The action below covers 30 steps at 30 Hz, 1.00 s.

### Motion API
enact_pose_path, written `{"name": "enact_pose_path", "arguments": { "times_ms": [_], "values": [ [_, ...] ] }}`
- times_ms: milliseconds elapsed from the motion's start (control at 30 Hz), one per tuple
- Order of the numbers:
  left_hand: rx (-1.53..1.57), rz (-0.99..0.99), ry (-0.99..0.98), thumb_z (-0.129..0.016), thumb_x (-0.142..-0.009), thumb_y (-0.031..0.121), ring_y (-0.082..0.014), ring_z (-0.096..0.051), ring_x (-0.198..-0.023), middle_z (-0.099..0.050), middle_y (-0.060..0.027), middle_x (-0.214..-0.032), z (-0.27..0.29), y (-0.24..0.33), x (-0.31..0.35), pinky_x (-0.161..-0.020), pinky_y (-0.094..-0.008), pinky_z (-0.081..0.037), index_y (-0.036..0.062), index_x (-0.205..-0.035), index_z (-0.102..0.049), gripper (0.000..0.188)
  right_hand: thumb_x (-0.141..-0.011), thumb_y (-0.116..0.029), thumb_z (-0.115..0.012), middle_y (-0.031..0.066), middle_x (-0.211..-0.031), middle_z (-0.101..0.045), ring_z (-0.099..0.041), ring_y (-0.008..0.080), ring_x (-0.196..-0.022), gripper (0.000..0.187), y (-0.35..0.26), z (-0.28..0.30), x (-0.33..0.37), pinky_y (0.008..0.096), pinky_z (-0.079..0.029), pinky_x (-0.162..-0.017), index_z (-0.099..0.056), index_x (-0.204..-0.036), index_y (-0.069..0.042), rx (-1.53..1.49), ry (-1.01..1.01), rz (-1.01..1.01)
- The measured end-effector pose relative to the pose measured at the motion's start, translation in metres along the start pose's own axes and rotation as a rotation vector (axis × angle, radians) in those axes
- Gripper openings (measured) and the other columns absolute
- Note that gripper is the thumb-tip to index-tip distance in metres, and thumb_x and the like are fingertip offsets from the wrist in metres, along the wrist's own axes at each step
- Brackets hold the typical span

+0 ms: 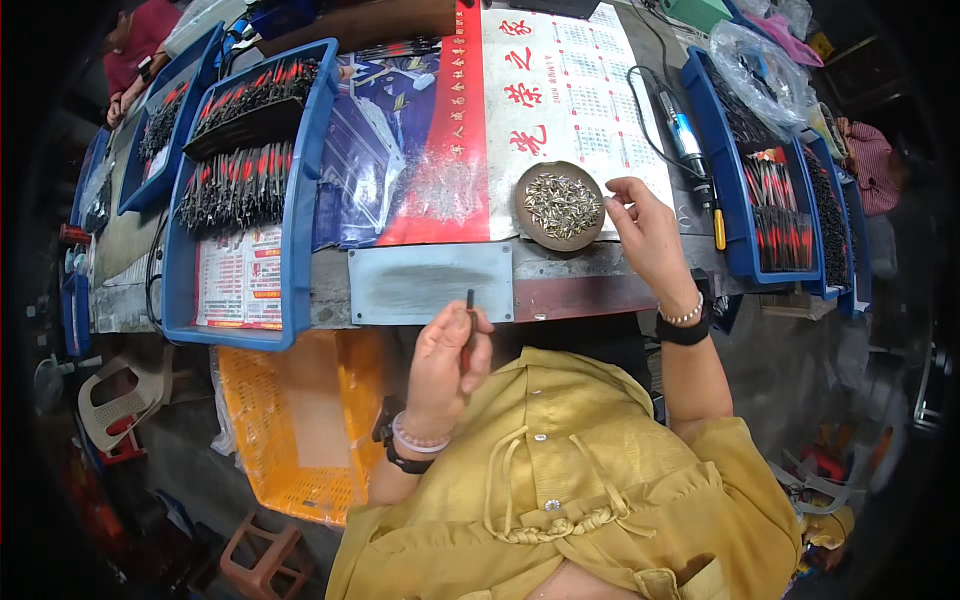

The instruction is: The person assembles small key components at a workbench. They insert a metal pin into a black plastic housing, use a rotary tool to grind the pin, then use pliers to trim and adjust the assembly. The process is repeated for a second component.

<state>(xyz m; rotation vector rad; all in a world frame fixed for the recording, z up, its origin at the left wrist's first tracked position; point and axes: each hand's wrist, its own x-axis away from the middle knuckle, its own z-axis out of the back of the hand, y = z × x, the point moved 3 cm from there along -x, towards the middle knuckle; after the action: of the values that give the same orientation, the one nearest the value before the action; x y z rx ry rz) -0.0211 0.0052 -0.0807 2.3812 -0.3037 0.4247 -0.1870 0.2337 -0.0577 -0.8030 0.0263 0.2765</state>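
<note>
At the bench's left end a small blue tray held dark pieces, partly covered by a larger blue tray that reached past the near edge. Rows of slim black-and-red pieces filled the larger tray's far part; printed paper lined its near part. An orange crate stood below the bench's near edge. Right of the larger tray, a printed sheet covered the middle of the bench. A pale blue plate lay along the near edge, between the sheet and the person.

The left hand hung just off that edge, its thumb and fingers clamped on a slim dark rod. The rod's tip poked up above the fingers, in front of the plate's lower right part.

Farther right, a round bowl of small metal pieces sat on the sheet's near end. The right hand was at the bowl's right rim, thumb and forefinger curved close to each other; whether the tips met or pinched anything could not be told. The metal pieces lay just left of those fingertips. Beyond, toward the bench's right end, were a power screwdriver, a yellow handle and another blue tray, with a clear bag over its far part.
</note>
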Motion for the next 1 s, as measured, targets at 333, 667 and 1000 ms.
{"name": "enact_pose_path", "arguments": {
  "times_ms": [333,667,1000],
  "values": [
    [-0.097,0.035,0.051,-0.047,-0.103,0.039,-0.0063,-0.036,-0.042,-0.051,-0.0034,-0.061,0.029,0.009,0.012,-0.04,-0.0199,-0.028,0.0026,-0.102,-0.054,0.037,-0.089,-0.01,-0.057,0.0096,-0.073,-0.064,-0.059,0.011,-0.056,0.028,0.045,-0.031,-0.027,0.0252,-0.049,-0.049,-0.062,-0.11,0.008,-0.237,-0.16,-0.403],
    [-0.018,-0.011,0.025,-0.047,-0.104,0.034,-0.0069,-0.041,-0.051,-0.054,-0.0039,-0.066,0.042,0.019,0.021,-0.049,-0.0193,-0.032,0.0013,-0.11,-0.055,0.034,-0.088,-0.006,-0.054,0.0107,-0.075,-0.065,-0.062,0.0121,-0.058,0.024,-0.014,-0.093,-0.049,0.0257,-0.053,-0.05,-0.062,-0.105,0.009,-0.35,-0.211,-0.376],
    [0.003,-0.032,0.065,-0.05,-0.103,0.032,-0.0078,-0.043,-0.052,-0.055,-0.0041,-0.069,0.066,0.034,0.035,-0.05,-0.0196,-0.034,0.0019,-0.112,-0.054,0.031,-0.085,-0.003,-0.058,0.0144,-0.07,-0.065,-0.067,0.0185,-0.059,0.016,-0.083,-0.176,-0.06,0.0302,-0.054,-0.05,-0.062,-0.095,0.009,-0.404,-0.277,-0.231]
  ]
}}
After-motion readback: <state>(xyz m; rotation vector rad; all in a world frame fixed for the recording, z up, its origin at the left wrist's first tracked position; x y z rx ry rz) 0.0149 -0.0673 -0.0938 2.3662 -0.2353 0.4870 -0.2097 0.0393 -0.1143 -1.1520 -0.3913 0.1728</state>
